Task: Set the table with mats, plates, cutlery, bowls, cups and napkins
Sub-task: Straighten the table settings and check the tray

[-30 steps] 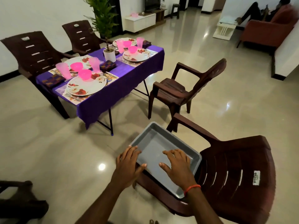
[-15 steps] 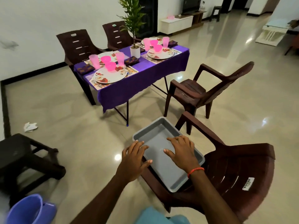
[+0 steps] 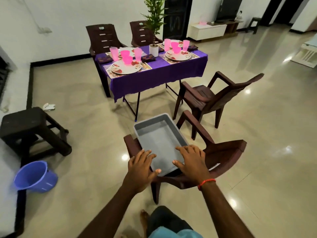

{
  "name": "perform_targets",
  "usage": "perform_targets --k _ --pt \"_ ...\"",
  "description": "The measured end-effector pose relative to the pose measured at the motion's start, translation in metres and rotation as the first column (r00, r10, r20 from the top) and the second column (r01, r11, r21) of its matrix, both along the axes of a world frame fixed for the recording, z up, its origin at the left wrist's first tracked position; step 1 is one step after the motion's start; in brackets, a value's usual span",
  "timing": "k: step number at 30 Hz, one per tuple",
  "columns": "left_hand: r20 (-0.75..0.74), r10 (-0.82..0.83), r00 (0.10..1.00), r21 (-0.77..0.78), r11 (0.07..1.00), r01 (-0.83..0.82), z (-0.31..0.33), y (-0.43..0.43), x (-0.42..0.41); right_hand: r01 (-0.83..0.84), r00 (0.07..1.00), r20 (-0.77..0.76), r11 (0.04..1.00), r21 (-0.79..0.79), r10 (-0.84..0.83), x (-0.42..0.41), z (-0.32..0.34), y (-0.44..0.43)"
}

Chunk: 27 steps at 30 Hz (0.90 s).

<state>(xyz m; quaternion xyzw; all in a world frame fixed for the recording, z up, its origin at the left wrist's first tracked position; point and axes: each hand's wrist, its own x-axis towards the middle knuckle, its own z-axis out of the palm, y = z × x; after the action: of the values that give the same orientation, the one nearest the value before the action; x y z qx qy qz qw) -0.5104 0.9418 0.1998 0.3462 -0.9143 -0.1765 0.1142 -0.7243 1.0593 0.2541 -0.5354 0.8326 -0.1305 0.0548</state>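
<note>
Grey tray [image 3: 159,134] on chair [image 3: 224,155] — both hands' fingers on near rim.

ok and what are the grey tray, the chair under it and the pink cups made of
Grey tray: looks like moulded plastic, matt, with one-piece rounded walls and rim.
Chair: probably brown plastic, semi-gloss, with one-piece moulded arms and soft highlights.
Pink cups: likely translucent plastic, since light glows through them; glass cannot be ruled out.

Tray [image 3: 159,140] on chair [image 3: 226,152], table [image 3: 159,74] behind, bucket [image 3: 34,177] far left
</note>
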Motion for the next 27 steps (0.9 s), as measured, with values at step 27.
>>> perform_targets --k 27 --pt "0.296 0.205 0.933 -0.054 0.979 -0.198 0.008 0.153 -0.180 -0.451 0.892 0.078 0.869 0.203 0.444 -0.232 -0.032 0.093"
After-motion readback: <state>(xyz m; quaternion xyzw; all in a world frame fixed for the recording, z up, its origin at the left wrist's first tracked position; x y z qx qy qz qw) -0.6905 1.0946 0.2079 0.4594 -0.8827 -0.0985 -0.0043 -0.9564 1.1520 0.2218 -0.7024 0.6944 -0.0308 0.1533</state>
